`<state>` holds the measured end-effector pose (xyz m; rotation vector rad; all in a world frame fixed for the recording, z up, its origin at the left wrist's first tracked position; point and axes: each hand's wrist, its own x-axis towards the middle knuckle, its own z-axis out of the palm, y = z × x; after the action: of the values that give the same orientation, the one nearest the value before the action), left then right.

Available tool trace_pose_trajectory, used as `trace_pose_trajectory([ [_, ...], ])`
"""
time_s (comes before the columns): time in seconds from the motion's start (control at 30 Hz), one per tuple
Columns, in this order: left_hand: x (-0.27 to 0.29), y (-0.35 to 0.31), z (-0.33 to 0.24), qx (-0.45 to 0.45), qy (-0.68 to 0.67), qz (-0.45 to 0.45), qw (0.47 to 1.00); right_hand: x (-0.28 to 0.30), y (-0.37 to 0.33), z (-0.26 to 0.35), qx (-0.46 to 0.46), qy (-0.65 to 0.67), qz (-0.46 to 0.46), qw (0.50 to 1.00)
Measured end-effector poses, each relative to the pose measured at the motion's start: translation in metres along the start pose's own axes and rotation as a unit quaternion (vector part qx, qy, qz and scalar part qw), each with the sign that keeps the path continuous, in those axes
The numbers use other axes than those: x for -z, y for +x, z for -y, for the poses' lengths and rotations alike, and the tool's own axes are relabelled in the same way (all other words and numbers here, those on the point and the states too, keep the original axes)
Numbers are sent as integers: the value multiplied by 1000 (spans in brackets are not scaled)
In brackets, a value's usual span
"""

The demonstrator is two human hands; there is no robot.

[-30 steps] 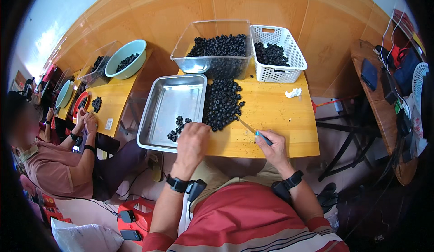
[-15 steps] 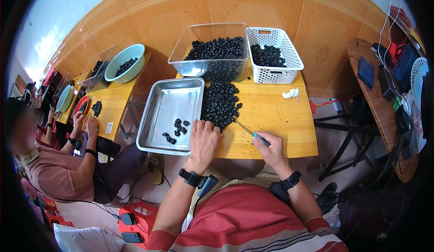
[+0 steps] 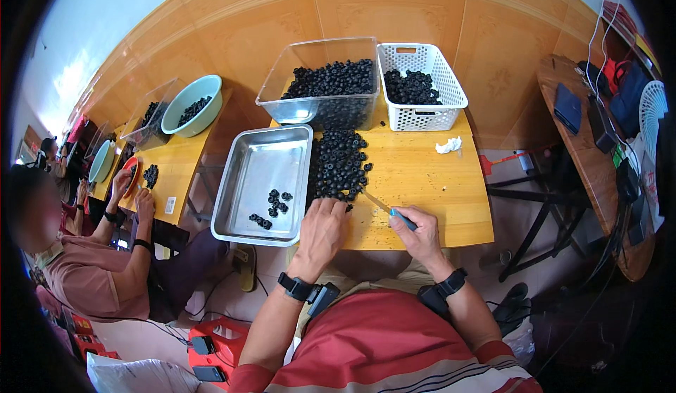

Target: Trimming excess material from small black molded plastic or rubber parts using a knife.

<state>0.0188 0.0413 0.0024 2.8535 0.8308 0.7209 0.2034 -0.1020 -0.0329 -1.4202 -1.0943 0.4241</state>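
And here the right hand (image 3: pixel 420 232) grips a blue-handled knife (image 3: pixel 403 219), blade angled toward the black pieces (image 3: pixel 338 160) just beyond the curled left hand (image 3: pixel 323 229), whose hold I can't tell, metal tray (image 3: pixel 243 175) at its left.

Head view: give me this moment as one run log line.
left hand: at near edge of black pile | right hand: holding blue-handled tool | metal tray: loose black pieces inside

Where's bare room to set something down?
Far half of the tray, beyond its pieces. Also the table, though speckled, right of the pile, between white wad and knife. It's crowded at the pile's near end, around the left hand.
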Motion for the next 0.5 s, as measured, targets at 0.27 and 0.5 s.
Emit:
trace_pose_trajectory([
  [0.27,6,-4,-18,68,-275,-56,957,1,0,-3,-10,-3,8,1000],
  [0.5,-23,-12,-9,221,-579,29,785,0,-1,-4,0,-7,4,1000],
])
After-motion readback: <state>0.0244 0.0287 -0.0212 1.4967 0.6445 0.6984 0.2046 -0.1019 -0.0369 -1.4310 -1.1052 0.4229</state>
